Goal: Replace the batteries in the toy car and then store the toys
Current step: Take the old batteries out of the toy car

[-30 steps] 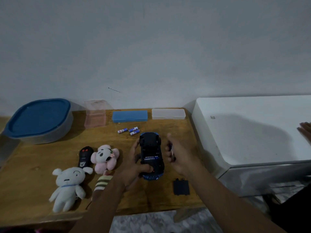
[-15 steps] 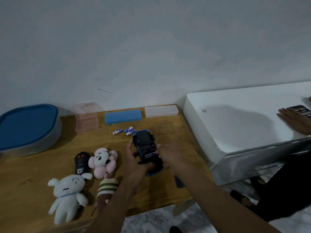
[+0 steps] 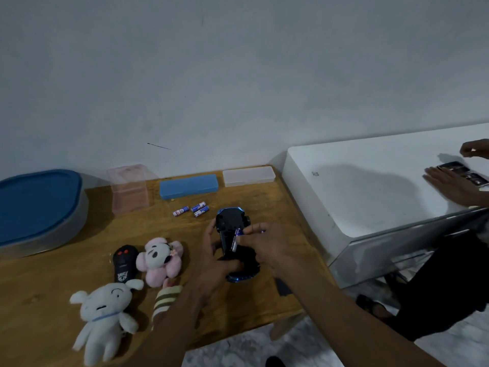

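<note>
- While the left hand (image 3: 211,260) is gripping the car (image 3: 229,223) belly-up just above the table (image 3: 264,202), fingers curled round its near side, the right hand (image 3: 267,245) is pinching a battery (image 3: 235,238) at the open bay in the underside.
- That battery is lying along the bay, one end under the fingertips; whether it is fully seated cannot be told.
- Judging by this, the battery-swap step is under way and storing has not begun.
- Three spares (image 3: 194,209) are lying loose on the table just beyond the car's nose, near a blue case (image 3: 188,186).
- A dark flat cover (image 3: 284,287) is lying on the table beside the right forearm, partly hidden; it looks like the bay's lid.
- Next, the move is probably calling for pressing the battery flat against its spring with the poles the right way round, while the left hand is keeping the car level.
- After that, the cover needs clipping back on.
- A remote (image 3: 124,263), a pink plush (image 3: 160,258), a white plush (image 3: 105,311) and a striped toy (image 3: 166,298) are lying to the left, waiting for storage.
- A lidded tub (image 3: 39,207) is sitting at the far left, likely their destination.
</note>
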Tool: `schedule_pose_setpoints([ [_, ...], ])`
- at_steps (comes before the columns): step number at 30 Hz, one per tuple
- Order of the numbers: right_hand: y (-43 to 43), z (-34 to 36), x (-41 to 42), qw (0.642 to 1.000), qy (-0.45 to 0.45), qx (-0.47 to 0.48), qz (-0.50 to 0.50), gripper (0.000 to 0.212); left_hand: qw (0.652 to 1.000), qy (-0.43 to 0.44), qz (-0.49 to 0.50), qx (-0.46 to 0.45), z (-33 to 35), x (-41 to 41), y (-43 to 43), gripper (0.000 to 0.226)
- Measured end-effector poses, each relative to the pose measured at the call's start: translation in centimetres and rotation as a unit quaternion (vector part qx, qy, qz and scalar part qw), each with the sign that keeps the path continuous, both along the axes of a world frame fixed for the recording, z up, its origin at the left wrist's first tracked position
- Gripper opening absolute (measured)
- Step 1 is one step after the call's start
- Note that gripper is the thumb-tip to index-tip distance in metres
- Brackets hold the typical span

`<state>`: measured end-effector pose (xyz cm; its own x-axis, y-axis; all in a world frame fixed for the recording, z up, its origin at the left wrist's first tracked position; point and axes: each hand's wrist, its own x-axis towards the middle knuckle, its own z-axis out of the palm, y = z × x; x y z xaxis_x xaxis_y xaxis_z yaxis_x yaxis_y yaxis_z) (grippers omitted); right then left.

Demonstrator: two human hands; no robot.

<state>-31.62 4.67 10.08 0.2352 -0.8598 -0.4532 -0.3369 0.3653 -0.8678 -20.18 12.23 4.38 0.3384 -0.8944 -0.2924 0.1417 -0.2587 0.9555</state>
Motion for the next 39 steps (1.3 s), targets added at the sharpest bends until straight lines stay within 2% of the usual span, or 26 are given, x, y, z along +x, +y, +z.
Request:
schedule_pose_setpoints([
  [3, -0.3, -0.2, -0.2, 0.999, 0.016, -0.026, 0.035, 0.011, 1.000, -0.019, -0.022, 0.011, 0.4, -0.1, -0.4, 0.118],
  [7, -0.9, -0.8, -0.2, 0.991, 0.070, -0.078, 0.087, 0.020, 0.999, -0.029, -0.031, 0.014, 0.6, -0.6, -0.7, 0.119],
  [9, -1.2, -0.8, -0.3, 0.989, 0.072, -0.083, 0.097, 0.017, 0.999, -0.029, -0.028, 0.013, 0.8, -1.0, -0.8, 0.117],
  [14, -2.8, 0.1, -1.8, 0.996, -0.046, 0.075, 0.027, 0.009, 0.999, 0.016, -0.001, 0.039, 0.3, -1.4, -0.9, 0.112],
  [18, -4.8, 0.3, -4.2, 0.987, -0.083, 0.131, 0.036, 0.014, 0.995, 0.066, 0.026, 0.070, -0.5, -2.6, -0.7, 0.112],
  [21, -6.2, -0.8, -5.7, 0.977, -0.114, 0.182, 0.009, 0.017, 0.991, 0.072, 0.039, 0.109, -1.1, -3.9, -0.6, 0.110],
  [28, -7.4, -2.2, -8.4, 0.952, -0.156, 0.264, -0.023, 0.014, 0.983, 0.071, 0.043, 0.165, -1.5, -6.6, -1.0, 0.117],
  [35, -8.0, -3.1, -9.4, 0.933, -0.192, 0.305, 0.015, 0.007, 0.976, 0.062, 0.078, 0.192, -2.0, -7.2, -1.4, 0.119],
  [39, -8.7, -3.7, -10.0, 0.929, -0.189, 0.317, 0.017, 0.009, 0.971, 0.040, 0.080, 0.221, -1.6, -7.2, -1.2, 0.100],
])
